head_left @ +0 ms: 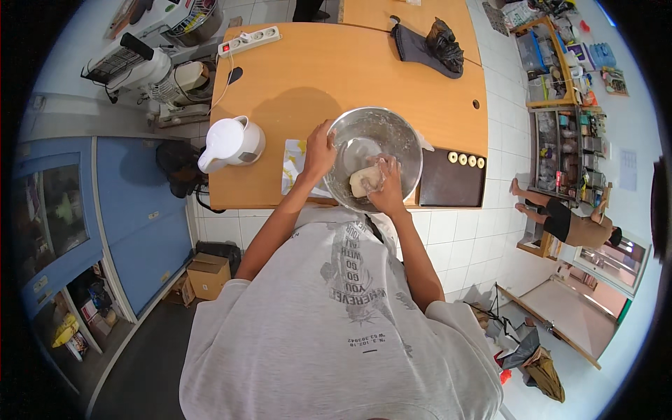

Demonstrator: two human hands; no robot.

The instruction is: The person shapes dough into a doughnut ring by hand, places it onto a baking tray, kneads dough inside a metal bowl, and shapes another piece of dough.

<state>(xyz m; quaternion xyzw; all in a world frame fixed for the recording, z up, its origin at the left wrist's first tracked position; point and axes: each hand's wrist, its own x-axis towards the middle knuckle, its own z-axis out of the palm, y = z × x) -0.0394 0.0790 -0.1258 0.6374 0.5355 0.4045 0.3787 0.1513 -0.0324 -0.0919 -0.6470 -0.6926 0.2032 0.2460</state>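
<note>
Two hands work at one steel bowl (pixel 404 140) near the front edge of an orange-brown wooden table (pixel 301 63). The left hand (pixel 320 152) grasps the bowl's left rim. Inside the bowl, the right hand (pixel 386 183) has its fingers bent over the right side of a pale lump of dough (pixel 360 180), grasping it; the dough sits toward the near side of the bowl, and smears mark the inner wall.

Just right of the bowl, a dark tray (pixel 448 185) lies flat at the table's corner, with four small dough rings (pixel 460 159) in a row along its far edge. A white and yellow sheet (pixel 290 168) lies partly behind the left forearm. Farther left stands a white pitcher (pixel 241 143). A white power strip (pixel 249 41) rests at the far left corner, and a black plastic bag (pixel 445 45) lies on a dark cloth item (pixel 413 45) at the far right.

Beyond the table's left side are mixing machines (pixel 185 84); nearer, blue cabinets (pixel 140 210) line the wall, with a cardboard box (pixel 208 275) on the floor. White tiles (pixel 448 245) run along the right, toward crowded shelves (pixel 556 147) and another person (pixel 588 227) in a brown top and black shorts.
</note>
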